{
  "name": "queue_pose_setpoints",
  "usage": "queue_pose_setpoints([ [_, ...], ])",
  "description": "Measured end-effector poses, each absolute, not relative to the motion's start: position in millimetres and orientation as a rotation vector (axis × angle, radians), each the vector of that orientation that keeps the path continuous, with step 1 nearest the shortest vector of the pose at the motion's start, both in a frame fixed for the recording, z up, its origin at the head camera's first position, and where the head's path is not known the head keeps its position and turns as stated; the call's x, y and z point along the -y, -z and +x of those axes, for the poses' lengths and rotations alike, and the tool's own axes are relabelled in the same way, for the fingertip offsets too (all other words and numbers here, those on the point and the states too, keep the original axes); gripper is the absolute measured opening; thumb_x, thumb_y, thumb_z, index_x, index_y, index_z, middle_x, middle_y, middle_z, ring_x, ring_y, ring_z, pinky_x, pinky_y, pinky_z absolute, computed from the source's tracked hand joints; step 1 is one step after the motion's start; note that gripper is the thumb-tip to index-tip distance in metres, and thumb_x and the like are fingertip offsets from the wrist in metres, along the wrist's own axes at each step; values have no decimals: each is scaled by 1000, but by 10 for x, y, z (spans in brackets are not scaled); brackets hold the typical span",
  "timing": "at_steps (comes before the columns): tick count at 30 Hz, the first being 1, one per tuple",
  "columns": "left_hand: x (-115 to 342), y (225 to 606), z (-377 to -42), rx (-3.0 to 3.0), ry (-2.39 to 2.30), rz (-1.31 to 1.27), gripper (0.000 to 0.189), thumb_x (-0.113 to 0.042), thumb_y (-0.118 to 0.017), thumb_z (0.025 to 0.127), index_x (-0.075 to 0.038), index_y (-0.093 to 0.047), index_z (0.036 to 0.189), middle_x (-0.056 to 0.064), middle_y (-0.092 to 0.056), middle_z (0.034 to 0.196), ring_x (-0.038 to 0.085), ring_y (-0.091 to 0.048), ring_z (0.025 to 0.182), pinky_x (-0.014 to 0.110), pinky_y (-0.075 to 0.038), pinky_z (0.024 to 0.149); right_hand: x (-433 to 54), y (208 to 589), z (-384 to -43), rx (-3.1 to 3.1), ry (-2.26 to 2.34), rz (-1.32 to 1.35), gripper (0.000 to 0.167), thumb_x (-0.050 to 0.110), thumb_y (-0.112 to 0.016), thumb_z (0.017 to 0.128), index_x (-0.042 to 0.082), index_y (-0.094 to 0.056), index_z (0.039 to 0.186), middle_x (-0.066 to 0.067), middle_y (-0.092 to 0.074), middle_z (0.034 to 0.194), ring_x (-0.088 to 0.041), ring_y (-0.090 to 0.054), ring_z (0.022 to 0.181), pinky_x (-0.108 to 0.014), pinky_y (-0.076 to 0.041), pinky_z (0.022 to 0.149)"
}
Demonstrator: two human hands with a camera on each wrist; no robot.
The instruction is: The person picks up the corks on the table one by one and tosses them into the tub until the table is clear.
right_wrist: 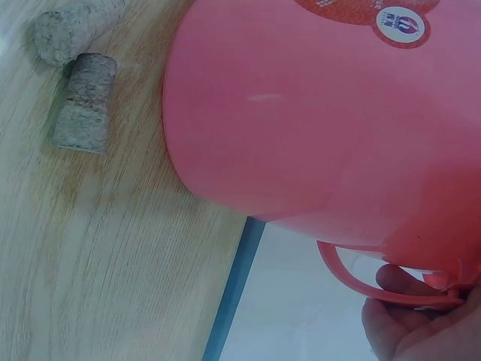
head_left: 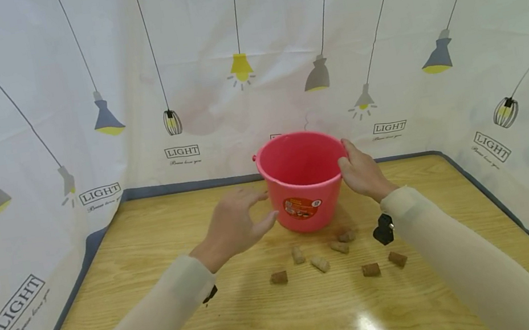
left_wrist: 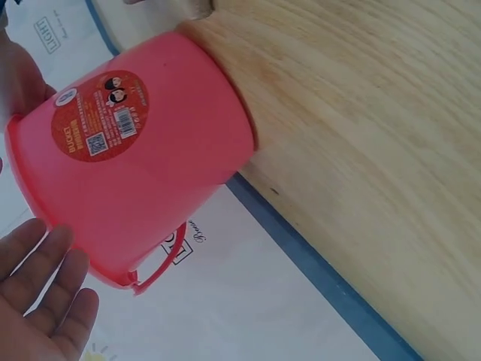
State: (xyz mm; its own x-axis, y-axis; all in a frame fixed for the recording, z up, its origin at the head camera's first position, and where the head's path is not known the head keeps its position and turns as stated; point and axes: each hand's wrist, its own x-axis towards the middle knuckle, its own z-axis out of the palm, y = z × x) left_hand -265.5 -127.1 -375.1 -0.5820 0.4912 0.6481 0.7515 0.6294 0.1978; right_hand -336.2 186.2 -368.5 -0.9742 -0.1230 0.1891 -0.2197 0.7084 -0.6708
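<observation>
"Where's the pink plastic bucket point(head_left: 307, 221)?"

"Just left of the right hand point(head_left: 363, 170), which grasps it beside the handle point(right_wrist: 359, 286); the left hand point(head_left: 236, 221) is near it, relaxed; corks point(head_left: 319, 263) lie on both hands' near side."

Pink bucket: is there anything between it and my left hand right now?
Nothing visible stands between the left hand and the pink bucket. The fingers are beside the bucket's left side; whether they touch it is unclear. The corks lie on the table nearer the camera, outside that path.
</observation>
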Motion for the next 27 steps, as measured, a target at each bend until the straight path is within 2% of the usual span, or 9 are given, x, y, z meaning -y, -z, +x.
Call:
queue_pose_setpoints([
  [11, 1391, 3908, -2590, 2472, 631, -1032, 45, -39, -79, 89, -8, -74, 121, 6, -74, 122, 24, -67, 113, 41, -54, 98, -1859, 3690, -3365, 2777, -1110, 280, 66, 29, -23, 106, 1, -9, 164, -17, -21, 168, -37, -21, 154, -56, -19, 123],
  [27, 1452, 4103, -2550, 2651, 558, -1107, 48, -45, -77, 90, -8, -75, 120, 5, -75, 119, 22, -69, 110, 41, -55, 98, -1863, 3688, -3357, 2780, -1132, 277, 65, 28, -23, 107, 2, -8, 164, -17, -22, 168, -38, -22, 153, -58, -20, 122],
])
